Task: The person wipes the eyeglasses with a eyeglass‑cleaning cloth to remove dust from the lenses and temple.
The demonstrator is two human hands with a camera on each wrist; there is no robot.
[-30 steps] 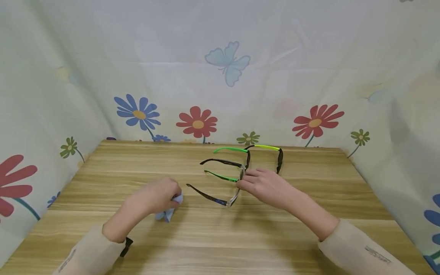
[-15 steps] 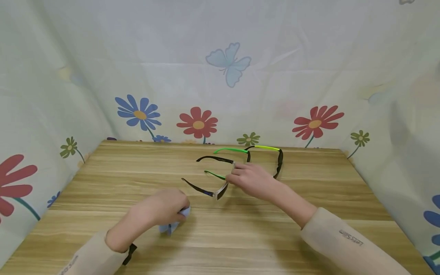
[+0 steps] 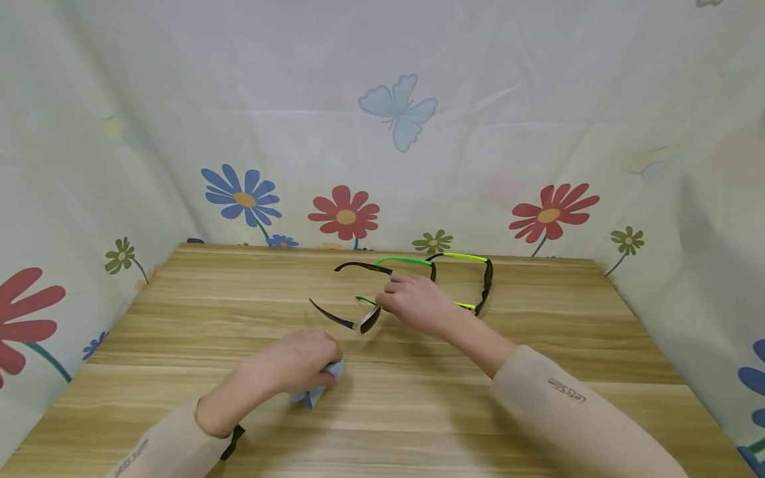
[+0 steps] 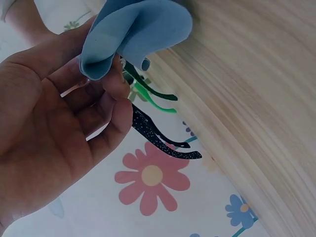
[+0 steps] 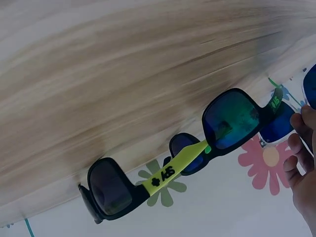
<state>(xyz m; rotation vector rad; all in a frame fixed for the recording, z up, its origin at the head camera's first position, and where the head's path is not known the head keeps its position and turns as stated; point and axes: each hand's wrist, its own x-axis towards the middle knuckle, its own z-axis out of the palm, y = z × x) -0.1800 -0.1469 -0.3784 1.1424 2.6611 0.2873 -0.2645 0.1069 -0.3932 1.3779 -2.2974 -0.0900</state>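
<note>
My left hand pinches a folded light blue cloth between thumb and fingers, over the front-left part of the table. With my right hand I grip a pair of sunglasses by the front frame, its dark temples pointing left. The frame is pale and clear at the corner; one blue mirrored lens shows in the right wrist view. My fingers hide the middle of it. Just behind stand black-fronted sunglasses with green temples, partly covered by my right hand.
Farther right on the wooden table are black sunglasses with yellow temples, unfolded, one temple overlapping the green pair in the right wrist view. A white flowered curtain encloses the table's back and sides.
My right hand has carried the clear-framed sunglasses left, away from the other pairs. My left hand with the cloth has shifted right and slightly nearer, so the two hands are closer together.
</note>
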